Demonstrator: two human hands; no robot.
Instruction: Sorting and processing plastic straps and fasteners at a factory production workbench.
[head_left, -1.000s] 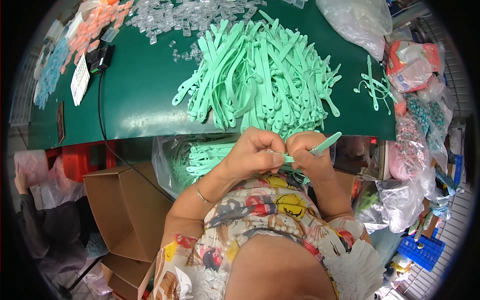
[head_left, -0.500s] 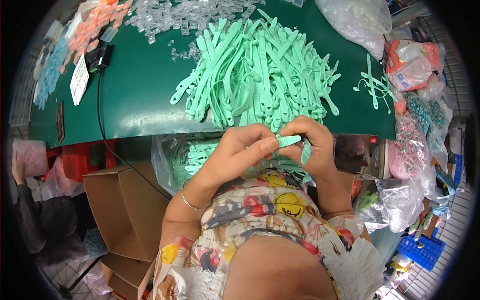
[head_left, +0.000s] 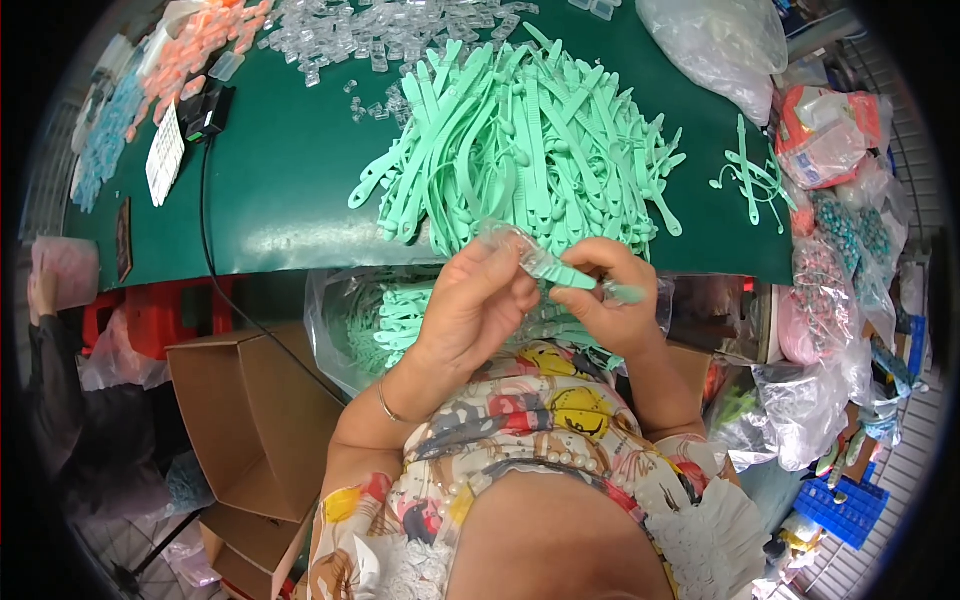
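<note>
In front of my chest, at the table's near edge, my two hands are close together. My left hand (head_left: 475, 300) pinches a clear plastic piece (head_left: 535, 258), whose see-through end sticks up past the fingertips. A mint-green ridged strap (head_left: 572, 276) reaches from that piece into my right hand (head_left: 615, 300), gripped between thumb and fingers. The strap's far end is blurred beyond the right thumb. Whether the clear piece encloses the strap or only touches it, I cannot tell. Just beyond my hands lies a big heap of mint-green straps (head_left: 520, 140).
Clear plastic pieces (head_left: 390, 35) lie behind the heap on the green table (head_left: 290, 200). A few straps (head_left: 748, 170) sit apart at right. Below the edge is a bag of green straps (head_left: 400, 315), beside a cardboard box (head_left: 250, 420). Another person's hand (head_left: 43, 290) shows at far left.
My left hand has turned and drawn slightly left, and the clear piece now shows above its fingertips. My right hand keeps hold of the strap, its thumb moved along it.
</note>
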